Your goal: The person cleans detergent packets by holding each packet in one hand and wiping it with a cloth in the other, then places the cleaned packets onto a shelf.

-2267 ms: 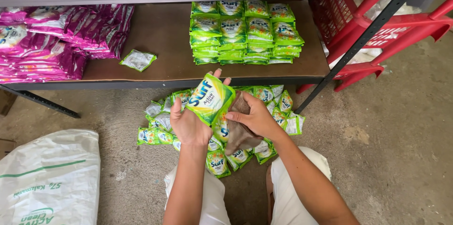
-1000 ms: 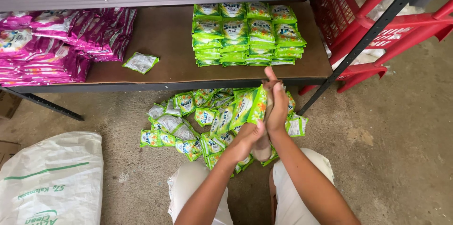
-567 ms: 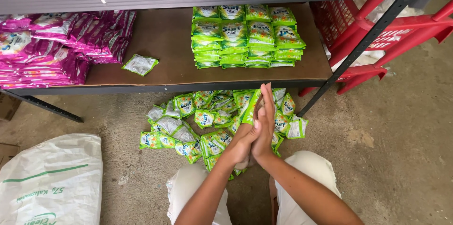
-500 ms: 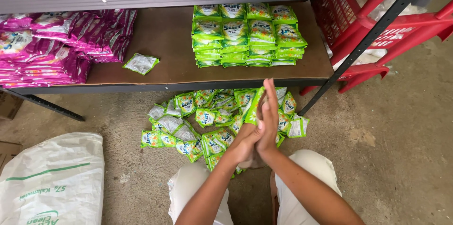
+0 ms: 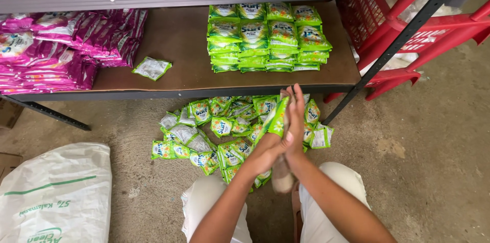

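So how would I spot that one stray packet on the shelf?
Find the brown shelf board. Between the pink packets at its left and the stacked green packets, a single sachet lies flat. It is alone, pale and whitish with green edging.

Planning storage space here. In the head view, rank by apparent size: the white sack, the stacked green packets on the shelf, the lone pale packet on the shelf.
1. white sack, though nearness to the camera inflates it
2. stacked green packets
3. lone pale packet
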